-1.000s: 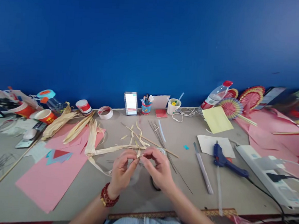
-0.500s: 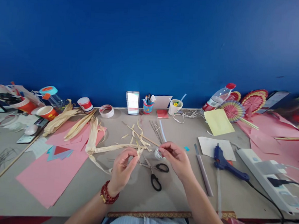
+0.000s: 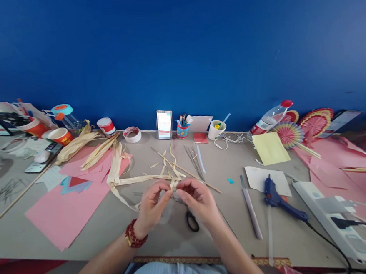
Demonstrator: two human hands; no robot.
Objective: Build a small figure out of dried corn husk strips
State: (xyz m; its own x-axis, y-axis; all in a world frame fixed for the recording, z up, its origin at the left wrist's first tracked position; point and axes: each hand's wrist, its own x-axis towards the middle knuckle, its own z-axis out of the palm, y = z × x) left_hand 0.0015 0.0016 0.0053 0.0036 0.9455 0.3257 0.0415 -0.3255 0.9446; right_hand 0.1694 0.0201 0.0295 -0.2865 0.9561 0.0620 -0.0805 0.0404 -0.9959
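My left hand (image 3: 153, 204), with a red beaded bracelet at the wrist, pinches a small pale strip of corn husk (image 3: 173, 184). The fingertips of my right hand (image 3: 199, 200) are closed against the near end of that strip; what they grip is hidden. Black-handled scissors (image 3: 192, 222) lie beneath my right hand, mostly covered by it. Just beyond my fingers, a thin wooden stick (image 3: 203, 181) crosses loose husk scraps (image 3: 163, 162). A long torn husk (image 3: 145, 178) stretches in from the left.
Pink paper sheets (image 3: 68, 212) and whole corn husks (image 3: 77, 148) lie to the left. A tape roll (image 3: 132, 135) stands near the blue wall. On the right are a grey rod (image 3: 252, 215), a blue glue gun (image 3: 281, 200), a power strip (image 3: 330, 222) and a bottle (image 3: 270, 118).
My right hand has moved left until its fingertips meet those of my left hand at the husk strip. The small white roll by my right fingers is out of sight. The scissors are more covered.
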